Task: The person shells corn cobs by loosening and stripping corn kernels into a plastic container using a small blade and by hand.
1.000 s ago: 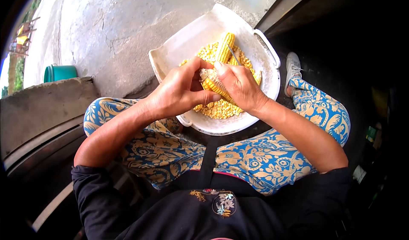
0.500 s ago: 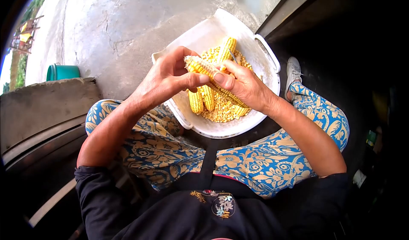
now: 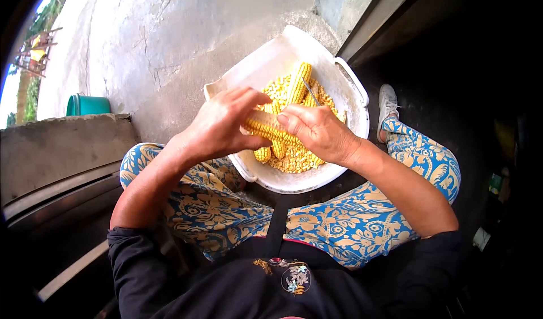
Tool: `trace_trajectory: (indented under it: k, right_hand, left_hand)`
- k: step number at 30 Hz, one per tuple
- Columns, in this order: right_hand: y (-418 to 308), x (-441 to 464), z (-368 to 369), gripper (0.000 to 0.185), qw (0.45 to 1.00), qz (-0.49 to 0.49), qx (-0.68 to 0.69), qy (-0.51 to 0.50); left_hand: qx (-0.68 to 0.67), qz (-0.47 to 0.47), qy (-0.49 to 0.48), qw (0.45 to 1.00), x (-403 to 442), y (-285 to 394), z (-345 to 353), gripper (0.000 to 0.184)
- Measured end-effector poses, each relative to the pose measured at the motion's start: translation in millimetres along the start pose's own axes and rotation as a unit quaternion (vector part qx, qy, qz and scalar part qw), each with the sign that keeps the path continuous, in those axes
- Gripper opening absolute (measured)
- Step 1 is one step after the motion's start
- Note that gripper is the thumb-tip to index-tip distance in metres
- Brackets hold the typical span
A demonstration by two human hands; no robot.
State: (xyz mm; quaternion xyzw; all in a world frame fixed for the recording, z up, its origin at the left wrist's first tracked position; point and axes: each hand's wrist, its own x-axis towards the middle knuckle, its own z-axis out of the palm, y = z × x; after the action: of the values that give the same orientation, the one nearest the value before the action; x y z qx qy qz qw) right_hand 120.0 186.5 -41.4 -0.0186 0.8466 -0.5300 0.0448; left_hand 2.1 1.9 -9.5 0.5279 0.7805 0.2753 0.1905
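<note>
Over a white basin (image 3: 356, 106) I hold a partly stripped corn cob (image 3: 266, 127). My right hand (image 3: 322, 135) is closed round its right part, thumb on top. My left hand (image 3: 218, 123) is at the cob's left end, fingers and thumb apart around it; whether they press on it is hard to see. Below, the basin holds loose yellow kernels (image 3: 297, 160) and several whole cobs. One whole cob (image 3: 300, 84) leans at the back, with a thin metal tool (image 3: 310, 90) beside it.
A green bucket (image 3: 89, 105) stands behind a low concrete ledge (image 3: 65, 146) at the left. Cracked concrete floor (image 3: 141, 47) lies beyond the basin. A metal frame (image 3: 379, 19) runs at the upper right. My legs in patterned trousers flank the basin, a white shoe (image 3: 387, 108) at right.
The cob has turned flatter between my hands. My left fingers have spread from its end, and my right hand has shifted along it. The view has tilted, so the basin appears lower.
</note>
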Motion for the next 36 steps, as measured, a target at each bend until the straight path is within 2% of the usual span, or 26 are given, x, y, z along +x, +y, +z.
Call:
trace_trajectory:
  k: [2,5,8,9,12,13,15,18,22,24,25,26,27,28,29,30,32,34,36]
  right_hand:
    - [-3.7,-0.8,-1.5,0.038,1.0,0.012,-0.011,-0.027]
    - [-1.3,-2.8,5.3,0.036,0.997,0.034,0.01,-0.064]
    - [-4.6,-2.8,7.3,0.036,0.995,0.067,0.004,-0.078]
    - [-6.8,-0.1,5.9,0.041,0.992,0.084,0.046,-0.086]
    - [-16.4,0.5,-8.4,0.05,0.993,0.068,0.043,-0.088]
    - [-15.3,-1.0,-10.7,0.057,0.996,0.041,-0.006,-0.078]
    - [-17.6,-1.7,-14.4,0.056,0.992,0.054,-0.034,-0.108]
    - [-19.5,-0.6,-16.6,0.052,0.985,0.058,-0.078,-0.14]
    - [-4.1,-0.2,-7.3,0.045,0.993,0.054,-0.027,-0.104]
    - [9.1,1.0,-0.6,0.042,0.995,0.049,0.072,-0.043]
    - [13.9,2.6,-1.1,0.04,0.987,0.098,0.116,-0.054]
    - [18.6,2.5,-1.1,0.04,0.987,0.099,0.118,-0.055]
    - [18.3,3.0,-0.7,0.04,0.949,0.165,0.266,-0.046]
    - [18.8,2.6,-0.6,0.039,0.883,0.228,0.408,-0.034]
    - [20.2,1.8,0.3,0.039,0.863,0.238,0.446,-0.01]
    - [22.9,3.9,0.5,0.043,0.861,0.262,0.436,0.004]
    - [27.1,3.3,-11.5,0.051,0.863,0.282,0.416,-0.048]
    - [1.5,3.3,-25.4,0.057,0.87,0.332,0.36,-0.048]
    - [-3.5,1.6,-27.7,0.06,0.885,0.315,0.34,-0.042]
  left_hand:
    - [0.064,0.019,-0.063,0.996,-3.2,3.7,5.7,0.045]
    - [0.098,0.043,-0.078,0.991,-4.7,1.6,21.2,0.032]
    - [0.108,0.014,-0.125,0.986,-4.4,0.9,23.0,0.03]
    - [0.109,0.013,-0.123,0.986,-4.6,2.1,19.6,0.03]
    - [0.115,0.004,-0.103,0.988,-0.9,4.4,7.0,0.028]
    - [0.098,-0.007,-0.083,0.992,-1.4,2.7,2.2,0.028]
    - [0.079,-0.011,-0.046,0.996,-4.0,0.1,-2.5,0.028]
    - [0.069,-0.01,-0.053,0.996,-6.8,-1.4,1.5,0.027]
    - [0.099,0.0,-0.05,0.994,-8.5,-5.1,7.5,0.026]
    - [0.103,0.01,-0.044,0.994,-9.2,-5.8,8.7,0.027]
    - [0.116,0.019,-0.041,0.992,-9.0,-5.4,8.2,0.028]
    - [0.129,0.028,-0.04,0.99,-8.9,-5.0,7.6,0.028]
    - [0.128,0.027,-0.044,0.99,-8.7,-4.6,5.9,0.028]
    - [0.147,0.044,-0.017,0.988,-7.1,-4.1,3.9,0.029]
    - [0.162,0.06,0.008,0.985,-5.9,-3.4,3.3,0.029]
    - [0.155,0.051,0.005,0.987,-5.3,-4.4,1.6,0.029]
    - [0.136,0.022,0.001,0.99,-4.5,-7.9,2.3,0.029]
    - [0.107,-0.02,-0.003,0.994,-3.2,-6.9,0.4,0.025]
    - [0.06,-0.057,-0.02,0.996,-2.2,-7.4,-2.8,0.025]
